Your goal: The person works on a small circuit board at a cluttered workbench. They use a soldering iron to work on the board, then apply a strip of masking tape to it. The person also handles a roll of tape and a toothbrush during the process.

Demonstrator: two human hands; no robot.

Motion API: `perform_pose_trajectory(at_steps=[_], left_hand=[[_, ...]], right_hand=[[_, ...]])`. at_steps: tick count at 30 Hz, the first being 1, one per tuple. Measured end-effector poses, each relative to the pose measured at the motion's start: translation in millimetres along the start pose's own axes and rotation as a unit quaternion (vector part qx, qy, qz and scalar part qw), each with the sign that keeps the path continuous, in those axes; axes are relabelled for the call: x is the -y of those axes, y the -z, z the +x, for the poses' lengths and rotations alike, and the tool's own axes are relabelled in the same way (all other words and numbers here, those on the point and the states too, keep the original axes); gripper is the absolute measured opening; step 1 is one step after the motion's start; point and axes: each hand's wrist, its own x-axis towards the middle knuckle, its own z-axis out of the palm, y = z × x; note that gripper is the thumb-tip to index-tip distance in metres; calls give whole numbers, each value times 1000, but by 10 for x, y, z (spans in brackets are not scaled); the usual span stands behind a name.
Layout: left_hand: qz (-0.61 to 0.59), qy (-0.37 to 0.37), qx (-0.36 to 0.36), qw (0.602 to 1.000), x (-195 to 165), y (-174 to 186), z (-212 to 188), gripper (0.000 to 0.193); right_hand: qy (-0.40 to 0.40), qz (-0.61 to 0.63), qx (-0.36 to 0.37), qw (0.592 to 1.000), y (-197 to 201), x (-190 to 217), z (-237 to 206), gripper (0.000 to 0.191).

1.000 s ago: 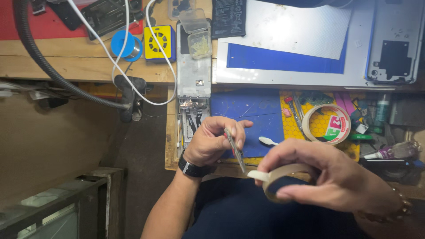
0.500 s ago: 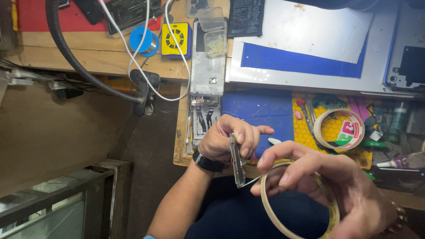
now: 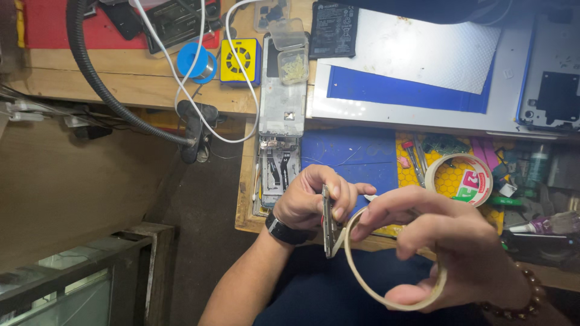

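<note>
A: Holding tweezers (image 3: pixel 329 220) in left hand (image 3: pixel 314 202), fingers clamped on them. Right hand (image 3: pixel 450 241) grips thin tape roll (image 3: pixel 396 259), ring hooked around the fingers, tape end touching the tweezer tips, above the bench edge.

B: Advice?

A: Keep roll steady, pinch only the tape's free edge, pull flat so it doesn't curl.

B: Blind spots?

A: Tweezer tips hidden behind tape; can't tell if they've bitten. Second tape roll (image 3: pixel 459 179) and disassembled phone (image 3: pixel 279 169) lie beyond the hands.
</note>
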Motion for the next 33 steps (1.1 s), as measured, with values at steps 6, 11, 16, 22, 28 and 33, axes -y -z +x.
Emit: perform_pose_trajectory(at_steps=[6,11,16,22,28,33], left_hand=[[78,9,-32,996,-47,68,-24,16],[140,33,-65,988,-128,78,-56,19],[169,46,-67,982,-164,47,-84,18],[171,58,-62,981,-148,51,-92,17],[138,76,-37,987,-164,-6,-96,14],[123,106,-56,985,-183,-79,-46,15]], right_hand=[[-46,9,37,998,122,27,-48,44],[-53,59,8,997,175,-91,-199,35],[-38,195,-111,974,179,-321,-348,10],[16,31,-100,994,243,-424,-312,12],[35,-9,-105,994,243,-444,-202,13],[41,-36,-128,990,232,-516,-153,14]])
